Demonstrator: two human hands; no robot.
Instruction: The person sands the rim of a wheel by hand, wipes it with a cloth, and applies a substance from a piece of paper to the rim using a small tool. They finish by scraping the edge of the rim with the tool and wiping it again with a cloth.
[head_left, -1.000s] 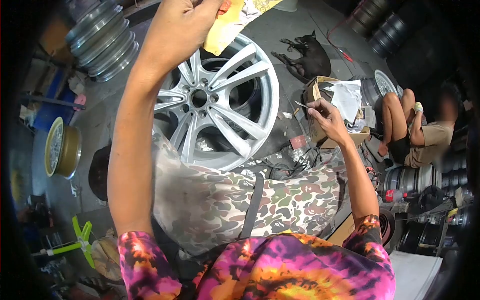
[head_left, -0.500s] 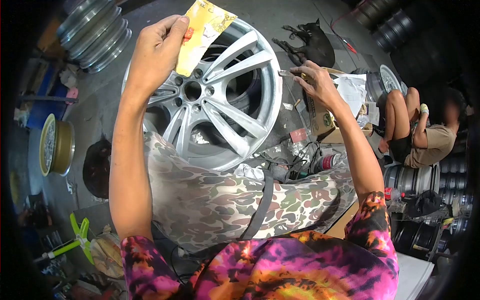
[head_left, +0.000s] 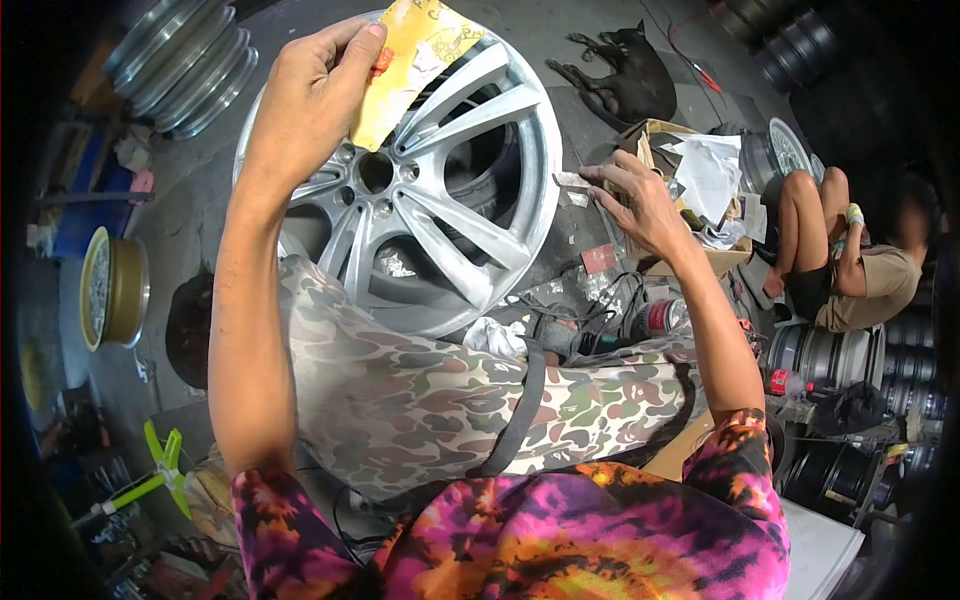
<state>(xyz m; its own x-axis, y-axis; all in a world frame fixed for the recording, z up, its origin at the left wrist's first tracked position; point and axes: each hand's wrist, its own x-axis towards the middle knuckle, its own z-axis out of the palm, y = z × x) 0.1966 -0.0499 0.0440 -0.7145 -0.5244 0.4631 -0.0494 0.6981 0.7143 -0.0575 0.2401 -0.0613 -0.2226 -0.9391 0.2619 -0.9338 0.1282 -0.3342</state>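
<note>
My left hand [head_left: 318, 100] is closed on a yellow card [head_left: 405, 80], thumb on its face, above the left part of a silver wheel rim [head_left: 425, 225]. On the card sit a white dab [head_left: 428, 62] and, by the thumb, a small red dab [head_left: 384, 60] of paste. Between the fingertips of my right hand [head_left: 642, 208] is a small, flat, greyish scraper [head_left: 571, 180], just beyond the rim's right edge. The wheel rim lies face up in front of my legs, its spokes patchy white and grey. The card covers part of its upper side.
A cardboard box [head_left: 655, 150] with papers stands right of the rim, a black dog [head_left: 640, 80] lying behind it. Another person [head_left: 860, 265] sits at the right. A gold rim [head_left: 115, 290] and stacked rims [head_left: 185, 70] are at the left. A bottle [head_left: 662, 317] and cables lie by my knee.
My right hand with the scraper has dropped slightly nearer to me. The left hand and card stay nearly still, while the rim appears shifted a little left in view.
</note>
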